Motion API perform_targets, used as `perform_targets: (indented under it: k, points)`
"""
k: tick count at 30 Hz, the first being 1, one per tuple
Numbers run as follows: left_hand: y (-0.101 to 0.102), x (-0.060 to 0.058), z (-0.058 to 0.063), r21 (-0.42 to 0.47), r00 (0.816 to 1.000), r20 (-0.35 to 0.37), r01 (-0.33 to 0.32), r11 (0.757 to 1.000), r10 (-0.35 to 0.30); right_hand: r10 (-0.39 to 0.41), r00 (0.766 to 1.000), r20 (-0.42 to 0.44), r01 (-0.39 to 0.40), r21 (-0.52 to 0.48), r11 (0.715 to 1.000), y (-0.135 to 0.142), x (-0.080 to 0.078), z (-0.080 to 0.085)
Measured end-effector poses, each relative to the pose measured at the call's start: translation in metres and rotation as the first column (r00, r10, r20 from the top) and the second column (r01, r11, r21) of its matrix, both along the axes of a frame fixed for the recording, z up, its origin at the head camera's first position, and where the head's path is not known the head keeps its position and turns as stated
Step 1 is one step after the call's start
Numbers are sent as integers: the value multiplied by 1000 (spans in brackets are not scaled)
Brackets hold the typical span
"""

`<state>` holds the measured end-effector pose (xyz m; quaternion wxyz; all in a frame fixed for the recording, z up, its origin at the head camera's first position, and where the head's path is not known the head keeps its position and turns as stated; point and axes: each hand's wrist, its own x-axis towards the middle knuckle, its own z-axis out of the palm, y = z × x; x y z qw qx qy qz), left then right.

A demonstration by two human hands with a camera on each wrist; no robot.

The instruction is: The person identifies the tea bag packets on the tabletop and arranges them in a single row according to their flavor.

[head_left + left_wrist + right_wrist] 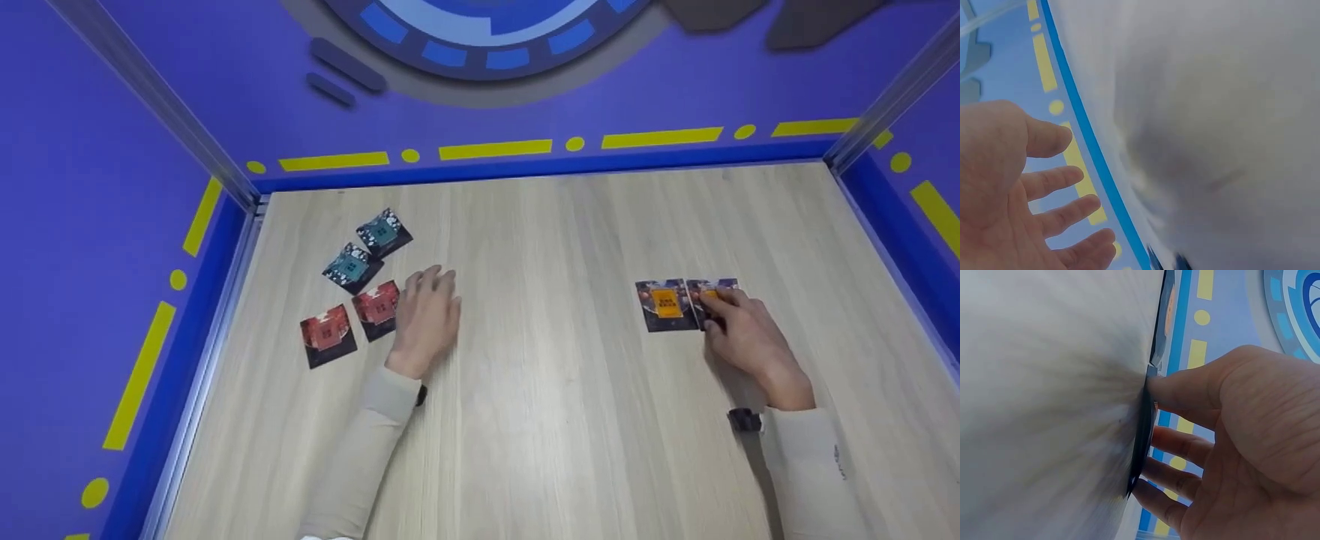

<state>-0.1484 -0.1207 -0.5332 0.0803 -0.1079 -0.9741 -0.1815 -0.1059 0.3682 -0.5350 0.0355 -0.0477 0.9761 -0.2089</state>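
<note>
Two small square packets with orange labels lie side by side at the right: the left packet point(667, 306) is in full view, the other packet point(705, 286) partly under my right hand point(750, 341). In the right wrist view my thumb and fingers hold this dark packet point(1143, 433) across its face and edges, close over the table. My left hand point(427, 322) rests low beside a red packet point(377, 309) and covers its right edge. Its fingers are loosely spread and hold nothing, as the left wrist view shows.
Another red packet point(328, 335) lies farther left on the pale wooden table point(540, 420). Behind the red pair are two teal packets, a nearer packet point(350, 268) and a farther packet point(384, 232), almost touching. Blue panels point(510, 127) wall the table at the back and sides.
</note>
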Motion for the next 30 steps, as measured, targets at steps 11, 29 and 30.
perform_targets:
  k: [11, 29, 30]
  points:
    - [-50, 22, -9, 31, 991, 60, -124, 992, 122, -13, 1000, -5, 13, -11, 1000, 1, 8, -2]
    - [-73, 29, -6, 21, 976, 130, -180, 983, 176, -10, 1000, 5, 10, -19, 1000, -2, 0, 2]
    - [-73, 27, -6, 18, 974, 141, -181, 983, 177, -13, 1000, 5, 13, -19, 1000, -2, -1, 3]
